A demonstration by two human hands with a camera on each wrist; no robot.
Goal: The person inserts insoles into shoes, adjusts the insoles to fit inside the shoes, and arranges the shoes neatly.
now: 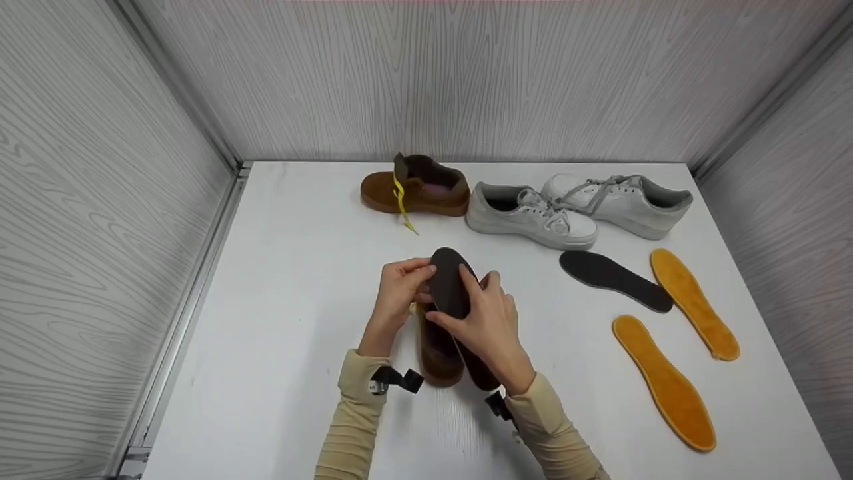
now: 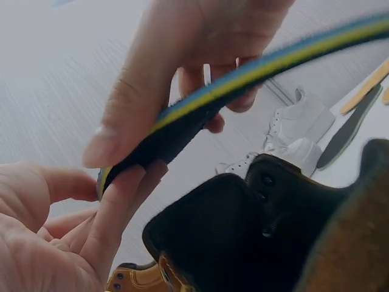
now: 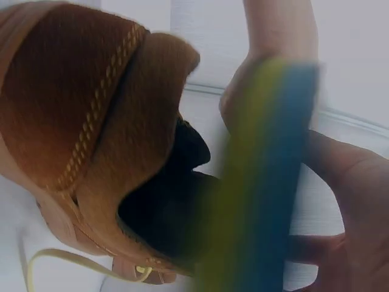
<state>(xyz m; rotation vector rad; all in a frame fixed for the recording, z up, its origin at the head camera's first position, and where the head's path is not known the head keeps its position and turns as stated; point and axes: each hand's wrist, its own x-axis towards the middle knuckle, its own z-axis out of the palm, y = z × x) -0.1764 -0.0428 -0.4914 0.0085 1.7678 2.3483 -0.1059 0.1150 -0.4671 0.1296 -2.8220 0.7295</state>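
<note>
A dark insole (image 1: 448, 283) with a layered blue and yellow edge is held above a brown shoe (image 1: 440, 353). My left hand (image 1: 398, 293) pinches its front end between thumb and fingers, as the left wrist view shows closely. The right hand (image 1: 490, 327) grips the same insole from the other side, thumb and fingers spread across it. Below, the shoe's opening faces up with its dark tongue (image 2: 200, 231) raised, and a yellow lace (image 3: 79, 257) hangs at its side. Part of the shoe is hidden under the insole and hands.
Another brown shoe (image 1: 416, 190) with a yellow lace stands at the back. Beside it are two white sneakers, one nearer (image 1: 530, 217) and one farther right (image 1: 626, 203). On the right lie a dark insole (image 1: 616, 280) and two orange insoles, one upper (image 1: 694, 303) and one lower (image 1: 665, 383).
</note>
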